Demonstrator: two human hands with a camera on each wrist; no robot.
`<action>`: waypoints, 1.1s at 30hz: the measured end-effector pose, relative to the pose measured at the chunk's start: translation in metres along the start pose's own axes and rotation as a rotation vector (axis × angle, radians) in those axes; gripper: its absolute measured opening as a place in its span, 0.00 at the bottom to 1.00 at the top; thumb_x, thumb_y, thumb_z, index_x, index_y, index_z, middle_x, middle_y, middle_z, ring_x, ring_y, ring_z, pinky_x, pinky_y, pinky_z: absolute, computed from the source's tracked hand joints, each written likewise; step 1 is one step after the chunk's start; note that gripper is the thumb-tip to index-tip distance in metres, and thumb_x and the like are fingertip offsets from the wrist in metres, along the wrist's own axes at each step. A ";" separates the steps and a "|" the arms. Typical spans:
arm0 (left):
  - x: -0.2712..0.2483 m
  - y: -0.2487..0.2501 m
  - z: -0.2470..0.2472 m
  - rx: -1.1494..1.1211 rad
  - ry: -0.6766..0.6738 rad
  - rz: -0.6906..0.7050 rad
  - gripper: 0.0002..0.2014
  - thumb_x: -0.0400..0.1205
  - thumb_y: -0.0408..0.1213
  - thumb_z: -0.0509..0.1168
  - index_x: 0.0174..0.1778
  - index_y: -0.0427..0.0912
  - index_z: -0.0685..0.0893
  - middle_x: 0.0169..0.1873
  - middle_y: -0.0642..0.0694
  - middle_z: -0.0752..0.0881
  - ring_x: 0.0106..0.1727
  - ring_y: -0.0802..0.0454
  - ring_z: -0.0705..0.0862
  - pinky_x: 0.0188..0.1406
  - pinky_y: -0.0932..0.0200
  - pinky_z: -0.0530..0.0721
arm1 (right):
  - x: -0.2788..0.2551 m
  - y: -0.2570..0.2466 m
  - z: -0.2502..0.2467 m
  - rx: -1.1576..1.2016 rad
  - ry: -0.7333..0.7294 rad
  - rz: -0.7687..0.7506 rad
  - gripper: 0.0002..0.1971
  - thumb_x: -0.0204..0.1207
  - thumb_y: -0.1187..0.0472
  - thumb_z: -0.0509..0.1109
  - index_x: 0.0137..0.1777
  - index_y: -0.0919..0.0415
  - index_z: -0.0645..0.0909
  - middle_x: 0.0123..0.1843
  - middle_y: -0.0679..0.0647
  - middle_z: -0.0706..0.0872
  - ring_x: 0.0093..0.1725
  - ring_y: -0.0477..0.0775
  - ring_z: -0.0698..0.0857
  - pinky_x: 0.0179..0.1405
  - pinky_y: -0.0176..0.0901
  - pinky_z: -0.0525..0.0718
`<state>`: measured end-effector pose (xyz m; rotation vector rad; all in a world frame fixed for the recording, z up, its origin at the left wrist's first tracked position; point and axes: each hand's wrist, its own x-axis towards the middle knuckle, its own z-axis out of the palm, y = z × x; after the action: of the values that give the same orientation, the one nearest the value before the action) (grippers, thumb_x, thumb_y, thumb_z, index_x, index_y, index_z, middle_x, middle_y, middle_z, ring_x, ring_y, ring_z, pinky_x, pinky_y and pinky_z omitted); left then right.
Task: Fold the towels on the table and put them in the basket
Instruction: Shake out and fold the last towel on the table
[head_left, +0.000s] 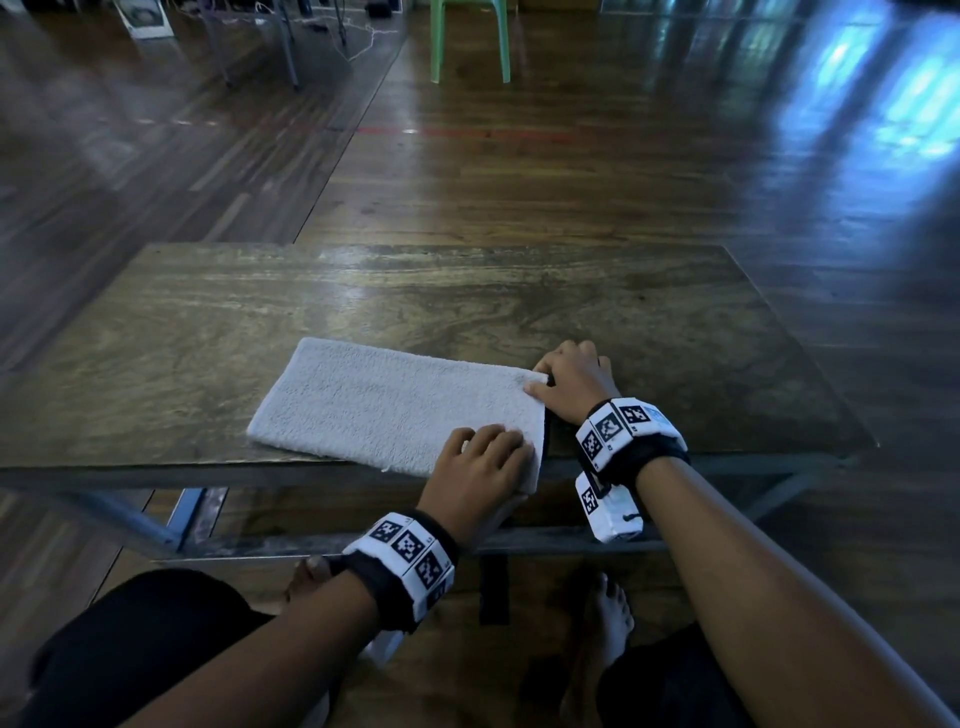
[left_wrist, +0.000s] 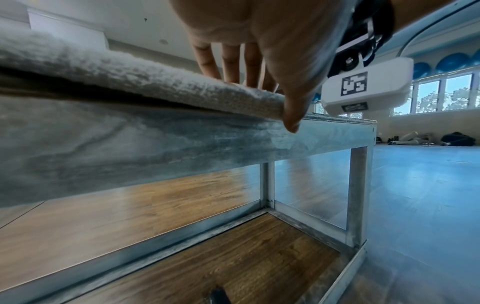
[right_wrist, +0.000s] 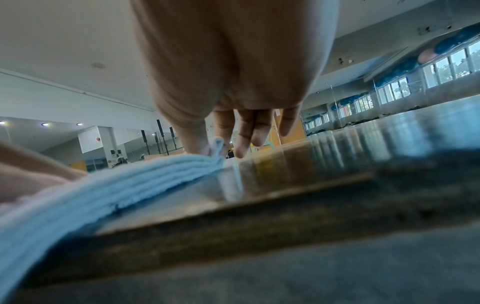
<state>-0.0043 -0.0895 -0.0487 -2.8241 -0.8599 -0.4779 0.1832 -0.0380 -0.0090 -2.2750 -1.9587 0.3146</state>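
Nearest the viewer, the left hand (head_left: 480, 457) grips the near right corner of the towel (head_left: 395, 402). Its fingers (left_wrist: 207, 61) lie side by side on top of the cloth, and the thumb (left_wrist: 292, 115) is hooked under the overhanging edge at the table's front rail. That corner projects just past the near edge of the table (head_left: 467, 296).

Just beyond those fingers, the towel lies folded in a long strip, layered edges stacked along its right end. It runs leftward, parallel to the near edge.

The right hand (head_left: 574, 382) holds the far right corner. Thumb and forefinger (right_wrist: 223, 127) pinch the stacked layers; the remaining fingers hang loosely curled, tips close to the tabletop.

Right of both hands, bare tabletop extends to the right edge. Beyond the right fingers, bare wood runs to the far edge. Left of the towel, tabletop continues bare to the left edge.

Farther off, a green chair (head_left: 470, 36) stands on the wooden floor (head_left: 571, 182).
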 end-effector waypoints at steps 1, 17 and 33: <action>0.002 0.002 0.000 0.006 0.002 -0.006 0.25 0.65 0.52 0.73 0.56 0.45 0.84 0.55 0.48 0.86 0.56 0.48 0.84 0.48 0.54 0.81 | 0.000 -0.001 -0.001 0.003 -0.001 0.005 0.13 0.76 0.45 0.65 0.53 0.52 0.80 0.62 0.53 0.77 0.68 0.58 0.69 0.68 0.55 0.65; -0.001 -0.011 -0.063 -0.258 0.337 -0.208 0.06 0.74 0.46 0.65 0.39 0.48 0.82 0.35 0.53 0.85 0.36 0.54 0.82 0.40 0.60 0.71 | -0.006 -0.016 -0.051 0.947 -0.100 -0.081 0.08 0.75 0.68 0.68 0.42 0.53 0.79 0.38 0.57 0.81 0.38 0.52 0.78 0.34 0.39 0.76; -0.080 -0.086 -0.093 -0.362 0.327 -0.585 0.09 0.80 0.51 0.58 0.40 0.52 0.78 0.35 0.60 0.82 0.38 0.60 0.80 0.48 0.56 0.71 | 0.024 -0.098 -0.065 0.809 -0.224 -0.401 0.14 0.71 0.75 0.72 0.48 0.55 0.84 0.42 0.53 0.90 0.44 0.44 0.86 0.51 0.37 0.85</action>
<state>-0.1393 -0.0818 0.0149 -2.6131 -1.6577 -1.2414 0.1076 0.0032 0.0743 -1.3592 -1.8340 1.1026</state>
